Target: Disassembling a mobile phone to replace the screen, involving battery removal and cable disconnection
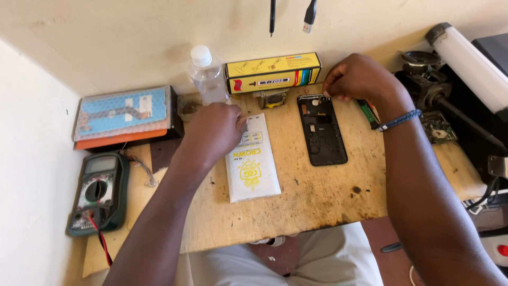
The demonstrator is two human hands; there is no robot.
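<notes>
Phone frame (321, 130), opened, flat on bench: right hand (360, 79) pinches its top edge; left hand (214, 132), fingers curled, steadies white packet (252, 161). Light, even grip advised.

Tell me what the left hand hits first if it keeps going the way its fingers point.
The left hand points up and away toward the wall. First in that line is probably the clear plastic bottle, just beyond the fingertips; depth is hard to judge from this view.

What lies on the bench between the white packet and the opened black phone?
Nothing: the head view shows only bare, stained wood between the white packet and the opened black phone; the bench is scuffed there.
</notes>
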